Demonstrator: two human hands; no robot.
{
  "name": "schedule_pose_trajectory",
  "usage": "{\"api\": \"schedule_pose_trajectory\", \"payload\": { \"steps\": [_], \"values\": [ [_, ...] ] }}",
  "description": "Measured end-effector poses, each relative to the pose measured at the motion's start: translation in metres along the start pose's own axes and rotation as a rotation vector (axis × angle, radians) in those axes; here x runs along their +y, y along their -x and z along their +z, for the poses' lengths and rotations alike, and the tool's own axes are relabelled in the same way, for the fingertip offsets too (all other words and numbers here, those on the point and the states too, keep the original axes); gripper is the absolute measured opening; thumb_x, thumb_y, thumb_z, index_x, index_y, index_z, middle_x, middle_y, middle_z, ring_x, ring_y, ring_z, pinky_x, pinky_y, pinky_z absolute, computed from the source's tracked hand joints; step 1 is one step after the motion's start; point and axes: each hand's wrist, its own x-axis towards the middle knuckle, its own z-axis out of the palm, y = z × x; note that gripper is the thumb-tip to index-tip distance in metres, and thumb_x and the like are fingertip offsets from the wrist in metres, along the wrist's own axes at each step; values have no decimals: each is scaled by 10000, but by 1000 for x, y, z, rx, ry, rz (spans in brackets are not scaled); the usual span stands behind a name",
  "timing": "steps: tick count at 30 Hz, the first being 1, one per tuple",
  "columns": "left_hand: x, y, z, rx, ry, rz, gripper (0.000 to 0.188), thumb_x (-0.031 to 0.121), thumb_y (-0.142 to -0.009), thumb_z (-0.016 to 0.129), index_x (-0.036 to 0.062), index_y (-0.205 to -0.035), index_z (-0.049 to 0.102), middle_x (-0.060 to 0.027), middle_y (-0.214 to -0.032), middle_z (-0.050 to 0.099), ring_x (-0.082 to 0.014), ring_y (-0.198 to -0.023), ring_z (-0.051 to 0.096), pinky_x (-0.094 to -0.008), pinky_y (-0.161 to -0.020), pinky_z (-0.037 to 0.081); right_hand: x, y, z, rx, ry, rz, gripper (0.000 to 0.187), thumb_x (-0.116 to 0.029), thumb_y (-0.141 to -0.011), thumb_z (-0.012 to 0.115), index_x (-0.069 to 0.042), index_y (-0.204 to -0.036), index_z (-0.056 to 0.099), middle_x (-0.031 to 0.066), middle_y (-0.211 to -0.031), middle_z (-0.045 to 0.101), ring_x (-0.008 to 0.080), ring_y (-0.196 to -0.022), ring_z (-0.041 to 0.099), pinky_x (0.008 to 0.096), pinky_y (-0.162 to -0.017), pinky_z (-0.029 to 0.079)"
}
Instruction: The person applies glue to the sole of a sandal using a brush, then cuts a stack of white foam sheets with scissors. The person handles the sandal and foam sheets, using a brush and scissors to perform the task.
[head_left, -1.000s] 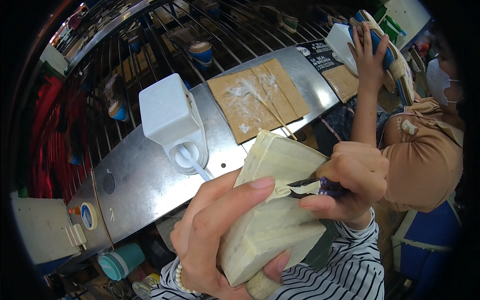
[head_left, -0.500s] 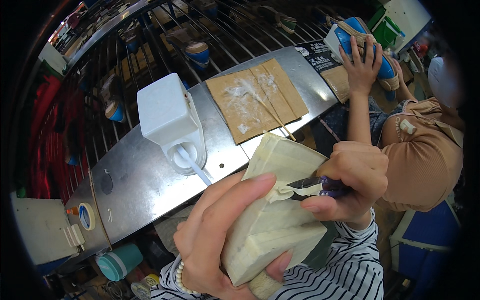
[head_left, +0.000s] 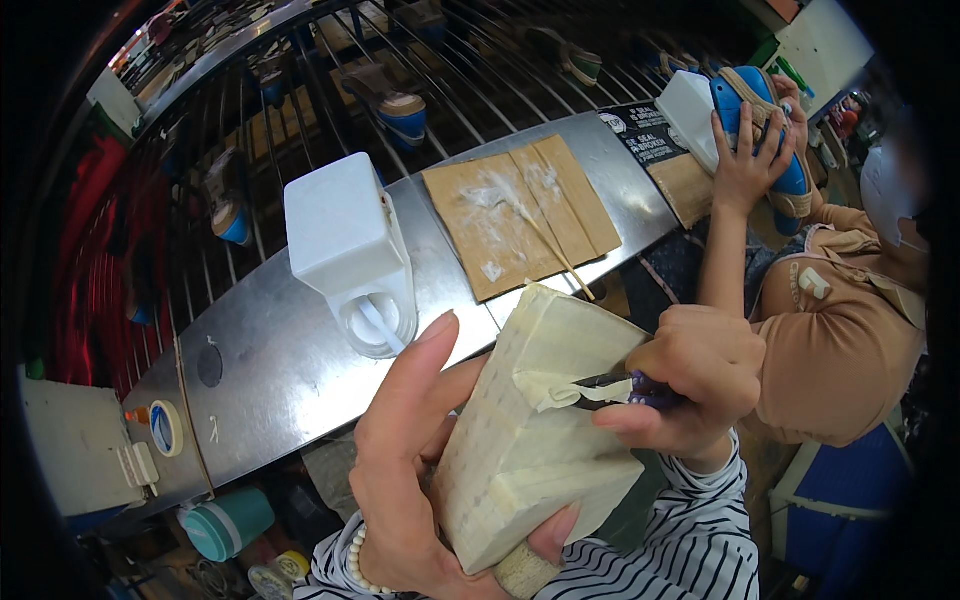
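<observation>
My left hand (head_left: 400, 470), with a beaded bracelet at the wrist, supports a block wrapped in cream masking tape (head_left: 545, 430). One digit curls over the block's lower edge and others stand raised off its left side. A beige wrap (head_left: 527, 572) shows near that lower digit. My right hand (head_left: 700, 370) grips a small dark-bladed tool with a purple handle (head_left: 650, 391). Its blade meets a loose, curled tape strip (head_left: 560, 393) on the block's upper face; whether it pinches or cuts the strip I cannot tell.
On the metal table (head_left: 270, 350) stand a white glue dispenser (head_left: 335, 225) with a brush handle, stained cardboard (head_left: 520, 215) with a thin stick (head_left: 550, 245), and a tape roll (head_left: 166, 428). Shoes (head_left: 402, 115) sit on the rack beyond. At right, a co-worker's hand (head_left: 750, 160) holds a blue-and-tan shoe (head_left: 785, 160).
Fingers of my left hand have lifted from the block's upper face and straightened. The tool remains at the tape strip. The co-worker's shoe has turned slightly, and the whole view has shifted a little.
</observation>
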Motion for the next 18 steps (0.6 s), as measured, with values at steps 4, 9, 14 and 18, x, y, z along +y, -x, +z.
{"api": "schedule_pose_trajectory", "payload": {
  "steps": [4, 9, 14, 18],
  "values": [
    [3, -8, 2, -5, 20, 75, 1174, 435, -695, 787, -56, -1490, 78, -262, -1125, 592, -308, -943, 679, -329, -830, 549, -2, -3, 1, -10, -3, 15, 355, -269, -605, 897, -57, -630, 614, 15, -488, 517, 124, -385, 496, 232, -370, 338],
    [24, -7, -3, -60, -19, -46, 1175, 436, -693, 787, -50, -1492, 76, -266, -1114, 596, -302, -937, 679, -327, -823, 546, -3, -7, 1, -52, -35, 15, 356, -278, -612, 898, -58, -633, 619, 6, -488, 519, 118, -385, 498, 230, -369, 341],
    [14, -9, -5, -62, 11, 38, 1120, 412, -715, 781, -51, -1480, 106, -271, -1115, 597, -302, -949, 677, -332, -832, 544, -4, -7, 0, -96, -49, 35, 358, -285, -614, 899, -52, -646, 629, 4, -492, 522, 117, -392, 506, 227, -374, 348],
    [10, -6, -11, -68, 26, 43, 1066, 387, -737, 776, -52, -1468, 137, -276, -1120, 598, -303, -962, 675, -338, -843, 542, -7, -7, 1, -101, -59, 56, 358, -287, -617, 900, -47, -652, 637, 6, -496, 529, 117, -399, 513, 226, -378, 350]
  ]
}}
